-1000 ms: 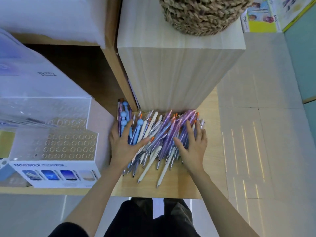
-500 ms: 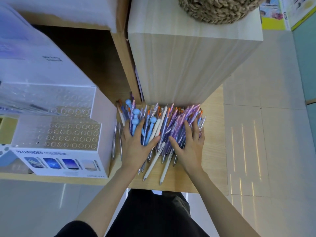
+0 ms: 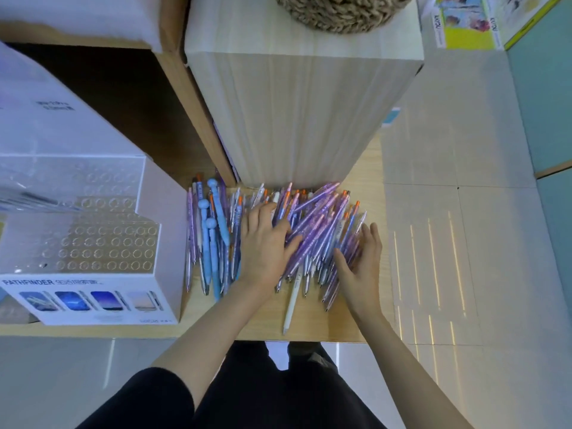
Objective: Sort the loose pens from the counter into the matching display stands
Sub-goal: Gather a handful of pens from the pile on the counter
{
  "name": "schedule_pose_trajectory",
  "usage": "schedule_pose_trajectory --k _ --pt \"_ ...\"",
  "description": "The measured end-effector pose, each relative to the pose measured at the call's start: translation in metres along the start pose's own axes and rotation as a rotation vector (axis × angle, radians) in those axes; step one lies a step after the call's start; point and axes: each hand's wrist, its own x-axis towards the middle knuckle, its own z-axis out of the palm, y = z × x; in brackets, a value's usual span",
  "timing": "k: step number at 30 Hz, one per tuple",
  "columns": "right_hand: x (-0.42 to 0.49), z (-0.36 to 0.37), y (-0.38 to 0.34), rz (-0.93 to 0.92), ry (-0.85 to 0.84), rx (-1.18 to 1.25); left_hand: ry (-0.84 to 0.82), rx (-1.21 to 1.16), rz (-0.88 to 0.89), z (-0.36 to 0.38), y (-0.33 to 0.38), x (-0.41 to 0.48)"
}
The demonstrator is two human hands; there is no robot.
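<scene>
A heap of loose pens (image 3: 318, 230), mostly purple with orange ends, lies on the wooden counter (image 3: 309, 323) in front of a tall pale box. Several blue ball-topped pens (image 3: 210, 239) lie apart at the heap's left. My left hand (image 3: 266, 246) rests flat on the purple pens, fingers spread. My right hand (image 3: 360, 264) presses against the heap's right side with straight fingers. One white pen (image 3: 291, 305) sticks out toward the counter's front edge. A white PATHFINDER display stand (image 3: 93, 252) with a clear perforated top stands at the left, its holes empty.
The tall pale wood-grain box (image 3: 297, 113) rises right behind the pens, with a woven basket (image 3: 343, 10) on top. A white carton (image 3: 46, 103) sits behind the stand. Tiled floor lies to the right of the counter's edge.
Both hands have shifted right across the heap. The blue ball-topped pens that were under my left hand now lie uncovered at its left, separated from the purple ones.
</scene>
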Motion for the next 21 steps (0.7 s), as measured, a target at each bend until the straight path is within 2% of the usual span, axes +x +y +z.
schedule_pose_trajectory --k 4,7,16,21 --pt "0.006 -0.008 0.006 0.008 0.009 0.002 0.034 -0.044 -0.035 0.009 0.003 0.001" --pt "0.008 -0.011 0.009 -0.056 -0.038 -0.045 0.092 -0.077 -0.031 0.015 0.004 -0.008" --pt "0.005 -0.008 0.005 -0.076 -0.072 -0.046 0.031 -0.037 0.009 0.009 0.002 -0.030" --pt "0.005 -0.006 -0.007 -0.083 -0.056 -0.028 0.112 -0.036 0.011 -0.005 0.008 0.017"
